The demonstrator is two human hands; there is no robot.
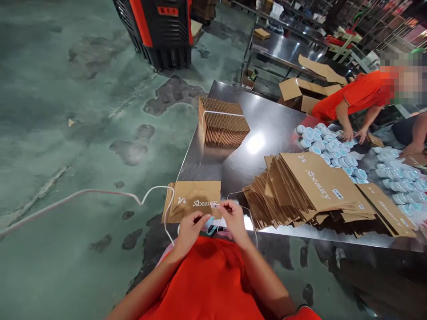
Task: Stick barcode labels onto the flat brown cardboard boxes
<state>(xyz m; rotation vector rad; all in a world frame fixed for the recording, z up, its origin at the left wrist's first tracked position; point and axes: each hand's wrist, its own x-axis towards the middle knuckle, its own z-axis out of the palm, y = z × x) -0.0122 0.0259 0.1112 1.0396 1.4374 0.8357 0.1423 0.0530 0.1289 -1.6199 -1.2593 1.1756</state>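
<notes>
In front of me a flat brown cardboard box [196,190] printed "beauty" lies on top of a small stack at the table's near corner. My right hand [232,218] is at its right end, thumb and fingertips pinched at a small white label [214,205] on the print. Closed at the box's near edge, my left hand [191,227] has its thumb pointing right; what its fingers hold, if anything, is hidden. Just beside that thumb shows a light blue piece [210,221], partly covered. A white strap [171,200] crosses the stack's left end.
On the steel table [263,120] stand a strapped cardboard bundle [223,126] and, to the right, a fanned pile of printed flat boxes [303,182]. Beyond lie many light blue-lidded round containers [330,144]. A co-worker's hands [353,134] reach among them. A black-and-red machine [160,31] stands on the floor.
</notes>
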